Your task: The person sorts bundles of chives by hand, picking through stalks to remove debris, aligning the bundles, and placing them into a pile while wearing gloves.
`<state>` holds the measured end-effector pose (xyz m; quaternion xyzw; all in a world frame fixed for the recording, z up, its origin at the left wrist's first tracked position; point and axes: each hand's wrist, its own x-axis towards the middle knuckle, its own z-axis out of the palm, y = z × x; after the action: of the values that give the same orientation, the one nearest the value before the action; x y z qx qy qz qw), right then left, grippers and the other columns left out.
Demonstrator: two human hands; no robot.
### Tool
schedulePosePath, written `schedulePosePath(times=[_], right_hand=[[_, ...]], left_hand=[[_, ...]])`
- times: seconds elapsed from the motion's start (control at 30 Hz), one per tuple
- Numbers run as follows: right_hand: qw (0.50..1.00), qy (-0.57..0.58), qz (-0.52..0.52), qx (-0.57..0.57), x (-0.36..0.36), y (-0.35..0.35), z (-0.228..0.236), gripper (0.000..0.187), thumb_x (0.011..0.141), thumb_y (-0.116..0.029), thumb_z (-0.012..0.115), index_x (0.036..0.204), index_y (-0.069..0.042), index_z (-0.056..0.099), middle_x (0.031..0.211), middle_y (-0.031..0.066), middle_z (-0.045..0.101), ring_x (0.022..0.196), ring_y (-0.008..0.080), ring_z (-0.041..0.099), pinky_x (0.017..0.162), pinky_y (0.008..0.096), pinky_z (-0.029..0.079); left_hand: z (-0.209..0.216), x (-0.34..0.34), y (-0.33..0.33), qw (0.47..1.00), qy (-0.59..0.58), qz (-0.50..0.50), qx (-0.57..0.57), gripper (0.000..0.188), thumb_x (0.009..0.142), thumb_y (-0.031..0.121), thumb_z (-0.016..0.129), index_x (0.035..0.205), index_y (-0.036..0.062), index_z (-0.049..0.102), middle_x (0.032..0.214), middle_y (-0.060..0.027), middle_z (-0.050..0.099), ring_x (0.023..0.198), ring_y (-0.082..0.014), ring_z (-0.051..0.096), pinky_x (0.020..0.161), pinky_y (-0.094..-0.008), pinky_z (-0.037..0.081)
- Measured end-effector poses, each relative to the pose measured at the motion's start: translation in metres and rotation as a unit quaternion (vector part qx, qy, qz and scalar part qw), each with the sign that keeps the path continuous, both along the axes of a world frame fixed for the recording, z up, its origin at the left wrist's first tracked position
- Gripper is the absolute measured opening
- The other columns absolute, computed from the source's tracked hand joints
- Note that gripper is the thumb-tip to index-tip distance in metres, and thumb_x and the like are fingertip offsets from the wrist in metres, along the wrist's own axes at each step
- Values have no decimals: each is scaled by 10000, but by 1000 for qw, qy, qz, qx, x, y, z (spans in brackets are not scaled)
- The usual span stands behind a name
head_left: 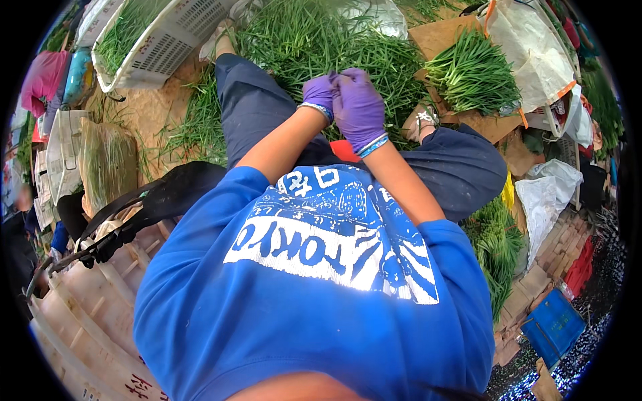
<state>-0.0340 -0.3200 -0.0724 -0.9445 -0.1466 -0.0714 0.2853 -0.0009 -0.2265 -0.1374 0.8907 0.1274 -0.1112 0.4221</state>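
My left hand and my right hand, both in purple gloves, meet above a loose heap of long green chive-like leaves between my legs. The fingers of both are closed and pressed together at the tips. Whatever they pinch, if anything, is too small or hidden to make out. To the right of the heap, a neat bundle of the same kind of leaves lies on a sheet of brown cardboard.
A white slatted plastic basket of greens stands at the far left, near a clear bag of leaves. At the right are a white sack, more greens and a blue box. Someone in pink is at the left edge.
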Motion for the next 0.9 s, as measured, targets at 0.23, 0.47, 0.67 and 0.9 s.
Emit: schedulePosePath(times=[0.23, 0.47, 0.67, 0.9], right_hand=[[986, 117, 31, -114, 4, 2, -11, 193, 773, -200, 459, 877, -83, 572, 876, 137, 556, 730, 294, 558, 632, 373, 451], [802, 418, -85, 418, 1, -8, -41, 188, 842, -189, 480, 839, -4, 516, 569, 26, 486, 418, 92, 458, 375, 233, 364], [659, 581, -144, 456, -2, -6, -24, 94, 814, -167, 497, 787, -78, 480, 529, -22, 374, 338, 75, 290, 321, 225, 219], [778, 506, -92, 361, -6, 11, -24, 184, 803, -229, 482, 790, -50, 521, 509, 38, 434, 345, 124, 397, 300, 265, 285]], left_hand=[[-19, -4, -1, 967, -8, -221, 123, 206, 789, 230, 467, 798, 77, 605, 756, -102, 611, 686, -228, 585, 580, -320, 448], [-23, -10, -11, 957, 74, -124, 253, 264, 784, 339, 459, 807, 131, 621, 789, -87, 619, 734, -237, 604, 589, -314, 461], [-61, -4, -3, 941, 38, -264, 208, 205, 728, 300, 510, 762, 155, 650, 791, -62, 635, 733, -228, 614, 579, -321, 468], [-10, 1, -4, 935, 52, -224, 271, 423, 828, 386, 339, 782, 74, 621, 783, -144, 610, 739, -306, 596, 624, -391, 453]])
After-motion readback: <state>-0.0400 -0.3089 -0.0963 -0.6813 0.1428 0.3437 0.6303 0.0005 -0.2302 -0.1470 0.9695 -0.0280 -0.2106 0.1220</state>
